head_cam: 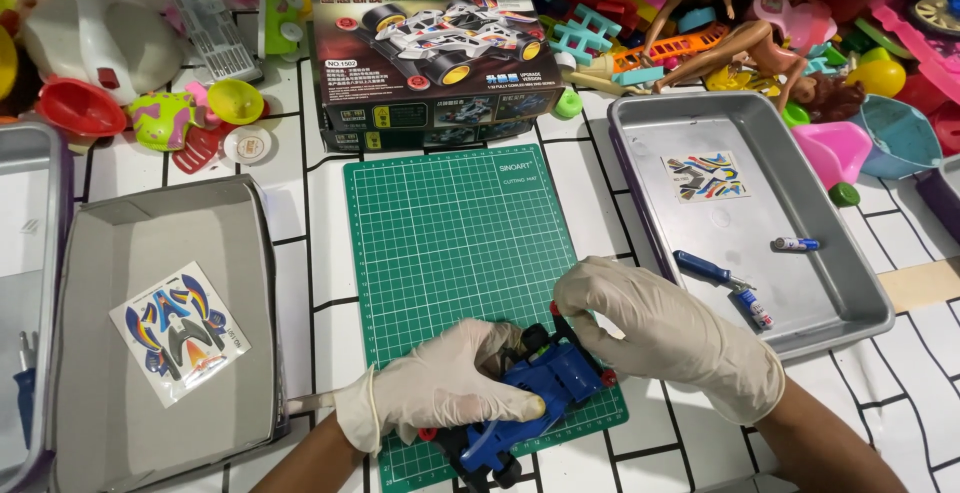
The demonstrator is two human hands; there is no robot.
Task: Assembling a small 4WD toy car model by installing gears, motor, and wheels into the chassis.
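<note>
Over the green cutting mat [450, 243], the gloved left hand [440, 385] is closed around the blue toy car [540, 378] while the gloved right hand [655, 328] pinches its front end.

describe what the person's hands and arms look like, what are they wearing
Both the left hand and the right hand wear thin, off-white disposable gloves, slightly wrinkled and ending just past the wrist, with a rolled cuff showing on the left glove. Beyond the gloves the forearms are bare, with no sleeves, watch or jewellery in view.
</note>
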